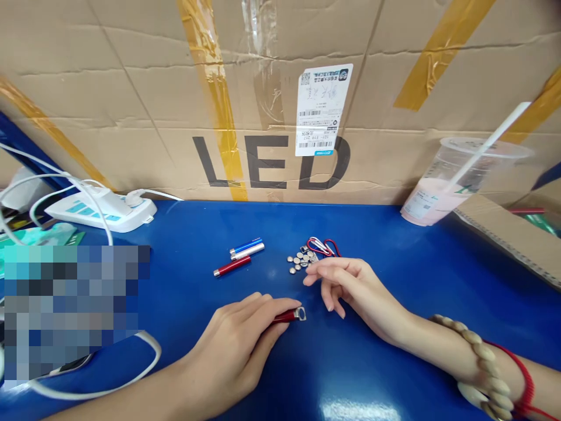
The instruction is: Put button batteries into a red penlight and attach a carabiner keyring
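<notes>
A glossy red tube [284, 317] sits mid-way across the table [372, 362], pinched in the left hand [245, 333], where a light, steady grip should keep its silvery end [300, 314] exposed. The right hand [344, 280], fingers loosely parted around nothing visible, hangs beside shiny round discs [297, 261]; smooth cylindrical tubes [248, 252] lie toward the table's far edge, before the creased cardboard box [153, 99].

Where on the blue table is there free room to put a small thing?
Bare table shows between the right hand and the drink cup, also between the power strip and the three tubes. Crowded: at the round pieces and clips, and left, among cables.
</notes>
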A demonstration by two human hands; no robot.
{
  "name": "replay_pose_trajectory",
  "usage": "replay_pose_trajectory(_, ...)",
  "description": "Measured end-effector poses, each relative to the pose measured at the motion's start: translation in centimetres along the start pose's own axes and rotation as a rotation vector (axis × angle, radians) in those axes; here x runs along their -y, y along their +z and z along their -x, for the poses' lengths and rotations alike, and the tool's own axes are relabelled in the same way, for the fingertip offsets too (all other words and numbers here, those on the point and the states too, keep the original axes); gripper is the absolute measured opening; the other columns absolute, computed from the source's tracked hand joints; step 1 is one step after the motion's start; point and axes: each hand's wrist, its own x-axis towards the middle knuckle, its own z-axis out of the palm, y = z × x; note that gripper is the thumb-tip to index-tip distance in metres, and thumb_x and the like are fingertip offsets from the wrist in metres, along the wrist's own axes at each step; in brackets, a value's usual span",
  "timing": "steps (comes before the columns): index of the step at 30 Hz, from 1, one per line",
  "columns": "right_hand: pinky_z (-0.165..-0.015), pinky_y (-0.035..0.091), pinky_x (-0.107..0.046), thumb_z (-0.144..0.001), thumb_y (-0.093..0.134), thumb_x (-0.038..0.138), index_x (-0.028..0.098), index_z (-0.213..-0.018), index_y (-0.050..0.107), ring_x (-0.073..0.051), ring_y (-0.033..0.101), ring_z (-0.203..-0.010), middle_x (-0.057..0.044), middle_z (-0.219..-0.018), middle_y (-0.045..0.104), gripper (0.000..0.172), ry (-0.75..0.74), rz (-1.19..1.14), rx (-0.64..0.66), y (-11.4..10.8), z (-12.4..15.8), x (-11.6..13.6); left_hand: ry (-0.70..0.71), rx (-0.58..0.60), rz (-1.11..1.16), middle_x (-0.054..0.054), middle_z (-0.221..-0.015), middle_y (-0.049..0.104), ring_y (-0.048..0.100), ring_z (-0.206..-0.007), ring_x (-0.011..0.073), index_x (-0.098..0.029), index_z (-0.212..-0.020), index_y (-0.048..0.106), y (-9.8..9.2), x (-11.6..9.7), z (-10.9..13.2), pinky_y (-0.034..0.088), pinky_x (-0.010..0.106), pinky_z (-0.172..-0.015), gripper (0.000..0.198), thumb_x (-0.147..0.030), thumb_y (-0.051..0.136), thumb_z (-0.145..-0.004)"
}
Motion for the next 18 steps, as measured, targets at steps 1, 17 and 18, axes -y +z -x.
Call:
replay_pose_trajectory(1, -0.033, 0.036, -0.016, -0.072, 0.068, 0.038, 0.014, -0.077, 0.071, -0.006, 0.051, -0.042, -0.007, -0.078, 0.070, 0.024, 0.005, 0.006, -0.007, 0.07, 0.02, 0.08, 0.006, 0.005, -0.006, 0.002, -0.082, 0.063, 0.057, -0.070, 0.0151, -0.021, -0.117, 0.050, -0.09, -0.09, -0.05, 0.046, 0.024, -0.063, 0.025, -0.016, 0.039, -0.096)
replay_pose_trajectory(17, -0.039, 0.038, -0.019, -0.077, 0.062, 0.052, 0.014, -0.069, 0.064, -0.009, 0.051, -0.042, -0.002, -0.049, 0.056, 0.039, -0.029, 0.246, 0.168, 0.41, 0.49, -0.04, -0.028, 0.043, -0.018, 0.004, -0.097, 0.069, 0.061, -0.080, 0.0167, -0.017, -0.114, 0.054, -0.79, -0.77, -0.15, 0.049, 0.027, -0.072, 0.024, -0.015, 0.042, -0.094)
replay_pose_trajectory(18, -0.039, 0.038, -0.019, -0.075, 0.065, 0.052, 0.014, -0.070, 0.063, -0.009, 0.051, -0.042, -0.002, -0.050, 0.057, 0.038, -0.032, 0.269, 0.172, 0.45, 0.54, -0.13, -0.033, 0.032, -0.008, 0.003, -0.097, 0.069, 0.062, -0.081, 0.0168, -0.018, -0.114, 0.054, -0.77, -0.76, -0.17, 0.050, 0.027, -0.072, 0.024, -0.016, 0.042, -0.094)
